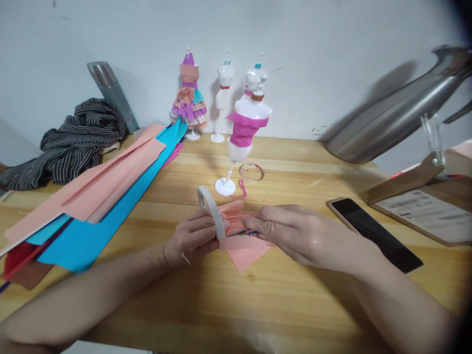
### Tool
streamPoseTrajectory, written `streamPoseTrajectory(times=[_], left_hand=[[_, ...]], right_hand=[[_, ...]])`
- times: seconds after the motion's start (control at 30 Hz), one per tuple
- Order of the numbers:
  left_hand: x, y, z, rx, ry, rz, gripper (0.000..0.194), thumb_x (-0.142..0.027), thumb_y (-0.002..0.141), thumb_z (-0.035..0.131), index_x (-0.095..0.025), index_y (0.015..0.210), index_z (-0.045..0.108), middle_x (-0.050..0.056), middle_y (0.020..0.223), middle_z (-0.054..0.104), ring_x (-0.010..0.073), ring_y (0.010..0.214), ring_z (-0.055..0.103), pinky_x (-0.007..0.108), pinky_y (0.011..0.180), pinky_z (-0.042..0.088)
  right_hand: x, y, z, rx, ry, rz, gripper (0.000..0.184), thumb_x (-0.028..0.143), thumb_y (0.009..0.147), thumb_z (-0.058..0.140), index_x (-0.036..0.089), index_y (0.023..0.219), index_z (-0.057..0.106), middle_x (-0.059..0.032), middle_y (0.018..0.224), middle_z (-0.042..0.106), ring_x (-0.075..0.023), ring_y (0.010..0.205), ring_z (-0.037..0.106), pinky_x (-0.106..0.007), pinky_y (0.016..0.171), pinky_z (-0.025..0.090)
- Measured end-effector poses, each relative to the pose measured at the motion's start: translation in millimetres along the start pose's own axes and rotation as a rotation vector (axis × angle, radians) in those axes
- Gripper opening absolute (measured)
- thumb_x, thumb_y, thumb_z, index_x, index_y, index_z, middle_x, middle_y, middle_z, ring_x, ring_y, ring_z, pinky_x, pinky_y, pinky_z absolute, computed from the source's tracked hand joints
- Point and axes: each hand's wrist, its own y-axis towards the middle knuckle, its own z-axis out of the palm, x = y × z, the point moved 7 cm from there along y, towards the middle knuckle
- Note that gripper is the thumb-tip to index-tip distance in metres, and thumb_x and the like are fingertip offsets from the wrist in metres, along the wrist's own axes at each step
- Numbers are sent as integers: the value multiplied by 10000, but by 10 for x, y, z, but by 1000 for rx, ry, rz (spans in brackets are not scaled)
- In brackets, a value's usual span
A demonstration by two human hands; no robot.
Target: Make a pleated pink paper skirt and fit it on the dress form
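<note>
My left hand [193, 231] is closed on a pleated strip of peach crepe paper [232, 214] and has a roll of tape [212, 209] around its fingers. Below it, a flat peach piece [245, 253] hangs toward the tabletop. In my closed right hand [295, 233] is a small pair of scissors [241, 233], the thin dark blades pointing left across the paper. Its blue handle is mostly hidden by my fingers. Just behind my hands stands a white mini dress form [239, 150] wrapped in magenta paper [245, 130].
Sheets of peach and blue paper [110, 231] spread over the left side beside a striped cloth [81, 142]. More dress forms [190, 98] line the wall. A phone [376, 233], a cardboard box [424, 206] and a steel jug [394, 113] occupy the right.
</note>
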Motion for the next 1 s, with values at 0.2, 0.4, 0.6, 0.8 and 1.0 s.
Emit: streamPoseTrajectory(times=[0.2,0.4,0.6,0.8,1.0], left_hand=[[9,-19,7,11,2,-1,317,-169,902,605,-83,1206,626,144,927,748,231,1017,688,376,908,584],[39,-50,10,10,6,-17,342,-185,904,605,-97,1234,616,149,956,743,234,1027,684,388,917,578],[49,-62,19,12,-35,-24,316,-150,909,581,-69,1212,617,161,962,736,238,1085,649,372,915,570],[60,-88,23,-11,-44,-7,292,-140,884,614,-83,1169,640,150,966,738,235,1028,674,382,914,568],[44,-55,23,12,-6,-16,295,-171,921,570,-115,1206,624,131,944,750,211,957,703,357,868,590]], right_hand=[[17,12,-31,-27,-3,-7,358,164,1032,312,100,1149,644,-108,899,710,-153,839,685,-259,701,583],[13,-6,-29,-29,-54,-17,309,145,1018,356,102,1184,613,-64,803,662,-130,701,624,-227,590,522],[35,-9,-24,-58,-107,-42,256,123,1000,394,77,1140,604,-38,740,611,-133,617,556,-251,540,470],[60,-16,24,-89,-109,-38,248,98,975,444,83,1178,585,-41,765,631,-145,658,587,-267,570,492],[59,-7,44,-113,-103,-30,238,101,974,457,81,1185,566,-53,800,654,-151,688,615,-274,582,515]])
